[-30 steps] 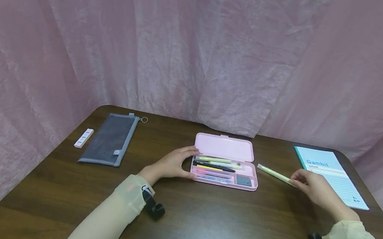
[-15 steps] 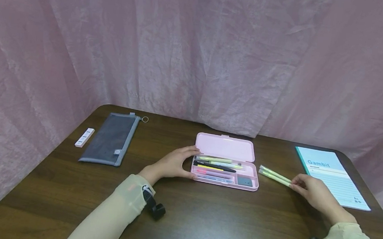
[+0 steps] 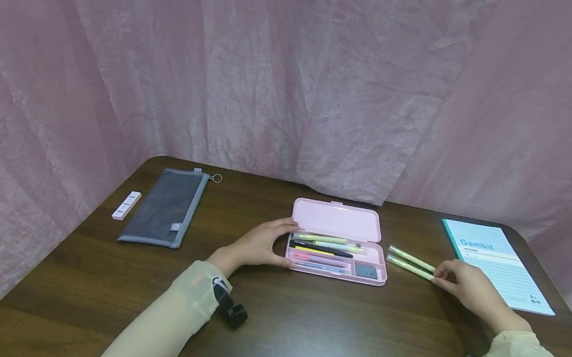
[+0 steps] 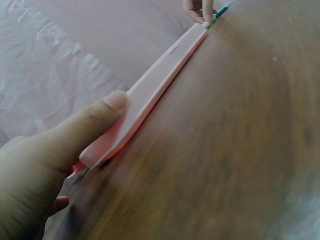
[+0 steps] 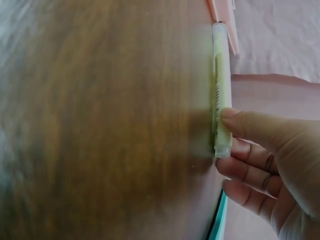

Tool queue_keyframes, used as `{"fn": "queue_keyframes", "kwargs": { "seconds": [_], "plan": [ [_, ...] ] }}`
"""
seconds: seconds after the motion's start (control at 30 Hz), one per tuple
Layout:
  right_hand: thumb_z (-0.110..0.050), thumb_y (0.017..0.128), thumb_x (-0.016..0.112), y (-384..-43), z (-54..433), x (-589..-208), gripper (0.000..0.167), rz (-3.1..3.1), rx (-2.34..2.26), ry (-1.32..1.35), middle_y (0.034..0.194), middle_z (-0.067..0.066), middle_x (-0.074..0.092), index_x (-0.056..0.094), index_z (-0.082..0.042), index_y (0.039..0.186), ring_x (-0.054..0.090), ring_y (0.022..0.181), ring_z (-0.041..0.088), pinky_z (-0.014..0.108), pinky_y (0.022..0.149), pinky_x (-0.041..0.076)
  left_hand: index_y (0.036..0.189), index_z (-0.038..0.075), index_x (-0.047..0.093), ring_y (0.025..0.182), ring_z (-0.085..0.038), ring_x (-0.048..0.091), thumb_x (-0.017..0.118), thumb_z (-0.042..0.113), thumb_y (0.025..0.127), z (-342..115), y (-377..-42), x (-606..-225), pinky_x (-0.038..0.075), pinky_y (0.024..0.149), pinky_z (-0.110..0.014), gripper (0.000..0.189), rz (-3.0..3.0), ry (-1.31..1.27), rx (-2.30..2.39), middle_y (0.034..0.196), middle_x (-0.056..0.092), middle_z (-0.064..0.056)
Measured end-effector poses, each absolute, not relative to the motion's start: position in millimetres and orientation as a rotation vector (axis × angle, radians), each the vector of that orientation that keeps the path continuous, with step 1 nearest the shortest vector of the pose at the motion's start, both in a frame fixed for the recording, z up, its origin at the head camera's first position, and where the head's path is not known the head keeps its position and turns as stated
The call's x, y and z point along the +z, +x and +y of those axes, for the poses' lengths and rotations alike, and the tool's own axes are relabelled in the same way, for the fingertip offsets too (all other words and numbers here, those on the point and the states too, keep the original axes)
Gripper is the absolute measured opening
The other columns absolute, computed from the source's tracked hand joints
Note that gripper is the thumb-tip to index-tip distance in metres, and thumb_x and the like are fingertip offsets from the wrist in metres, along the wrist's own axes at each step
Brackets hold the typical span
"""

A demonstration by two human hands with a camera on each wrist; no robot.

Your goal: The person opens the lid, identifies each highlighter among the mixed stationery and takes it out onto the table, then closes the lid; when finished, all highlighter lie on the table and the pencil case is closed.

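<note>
Two pale-green pens (image 3: 410, 268), we see, lie lengthwise toward ten o'clock from the right hand (image 3: 468, 286) (nearer one), fingertips pinching their ends; left hand (image 3: 258, 243), spread, grips pink pencil case (image 3: 336, 220).

The left hand (image 4: 47, 160) lays its thumb against the long side of a pink case (image 4: 154, 85), which runs diagonally away across the brown bench (image 4: 230, 130). Near the case's far end show the fingers of the right hand (image 4: 198, 8) and a narrow teal edge (image 4: 223, 10); pale pink fabric (image 4: 45, 60) fills the upper left.
</note>
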State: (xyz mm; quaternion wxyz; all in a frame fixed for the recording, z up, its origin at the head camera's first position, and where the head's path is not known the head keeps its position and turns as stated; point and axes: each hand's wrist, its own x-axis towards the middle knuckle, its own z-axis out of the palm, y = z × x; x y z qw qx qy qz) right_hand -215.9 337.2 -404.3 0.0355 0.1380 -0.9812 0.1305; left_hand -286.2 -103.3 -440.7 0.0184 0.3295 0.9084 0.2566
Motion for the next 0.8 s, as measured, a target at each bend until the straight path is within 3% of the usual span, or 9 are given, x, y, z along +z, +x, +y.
{"fn": "queue_keyframes", "kwargs": {
  "seconds": [0.8],
  "plan": [
    [-0.015,0.080,0.076,-214.5,339.6,-396.7,0.009,-3.004,0.394,0.455,0.073,-0.006,0.060,0.067,-0.012,0.081,0.048,0.066,0.003,0.027,0.059,0.043,0.140,0.015,0.049,0.139,-0.025,0.041,0.080,0.049,0.072,-102.3,-285.6,-439.0,0.035,0.114,-0.044,0.081,2.817,1.037,0.819,0.150,0.043,-0.005]
  ]
}}
